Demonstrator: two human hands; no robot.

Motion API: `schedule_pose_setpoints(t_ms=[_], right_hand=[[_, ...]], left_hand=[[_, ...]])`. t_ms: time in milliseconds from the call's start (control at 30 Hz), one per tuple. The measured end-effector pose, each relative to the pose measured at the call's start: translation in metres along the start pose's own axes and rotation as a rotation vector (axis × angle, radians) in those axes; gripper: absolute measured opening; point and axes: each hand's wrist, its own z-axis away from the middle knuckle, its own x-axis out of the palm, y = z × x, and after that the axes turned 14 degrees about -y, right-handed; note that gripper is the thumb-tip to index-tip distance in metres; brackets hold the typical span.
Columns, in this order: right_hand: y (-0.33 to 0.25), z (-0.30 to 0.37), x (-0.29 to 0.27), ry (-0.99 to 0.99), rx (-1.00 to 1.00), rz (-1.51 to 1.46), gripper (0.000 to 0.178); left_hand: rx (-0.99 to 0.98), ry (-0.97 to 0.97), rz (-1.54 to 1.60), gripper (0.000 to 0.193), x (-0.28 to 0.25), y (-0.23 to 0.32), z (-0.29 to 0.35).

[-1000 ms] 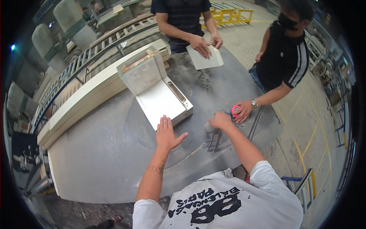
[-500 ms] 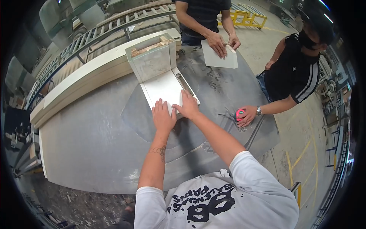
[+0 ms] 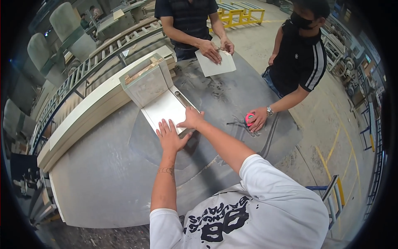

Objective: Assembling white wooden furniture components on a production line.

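On the table lies a white board (image 3: 163,108), with a grey panel (image 3: 149,87) standing upright at its far end and raw wood along that panel's top. A round metal bar (image 3: 180,98) sits along the board's right side. My left hand (image 3: 169,139) rests on the near edge of the board, fingers spread flat and thumb out to the right. At the near right corner, my right hand (image 3: 193,119) lies over the side edge, its thumb reaching onto the white face and its fingers apart. Both hands touch the board; its underside is hidden.
Long stacked beams (image 3: 89,108) run along the left of the grey table (image 3: 103,174). Across it, a person holds a white panel (image 3: 216,64). Another person's hand covers a pink tape measure (image 3: 250,119) at the right. Roller conveyors (image 3: 103,52) stand behind.
The view has shifted, so the scene sits further left. My left fingers have spread and its thumb has come away from my right hand. The panel across the table has turned.
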Motion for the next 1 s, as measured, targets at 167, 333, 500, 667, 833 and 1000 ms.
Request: schedule_pose_setpoints(t_ms=[167,333,500,667,833,1000], right_hand=[[-0.008,0.003,-0.001,-0.005,-0.021,0.022,0.109],[-0.011,-0.003,-0.008,-0.043,-0.002,0.099,0.108],[-0.019,0.001,-0.010,-0.033,-0.088,0.284,0.097],[-0.014,-0.004,-0.016,0.081,-0.117,0.414,0.103],[-0.023,-0.013,-0.036,-0.041,-0.046,0.408,0.124],[-0.042,-0.006,-0.039,0.074,-0.178,0.554,0.137]], left_hand=[[-0.014,-0.046,-0.011,0.126,-0.005,-0.005,0.001],[0.036,0.022,-0.117,0.108,-0.008,-0.009,-0.008],[0.090,0.231,0.101,0.040,0.003,-0.028,-0.020],[0.070,0.264,0.048,0.045,0.000,-0.022,-0.030],[-0.022,0.157,0.087,0.054,-0.005,-0.025,-0.042],[-0.051,0.048,0.124,0.073,-0.006,-0.032,-0.038]])
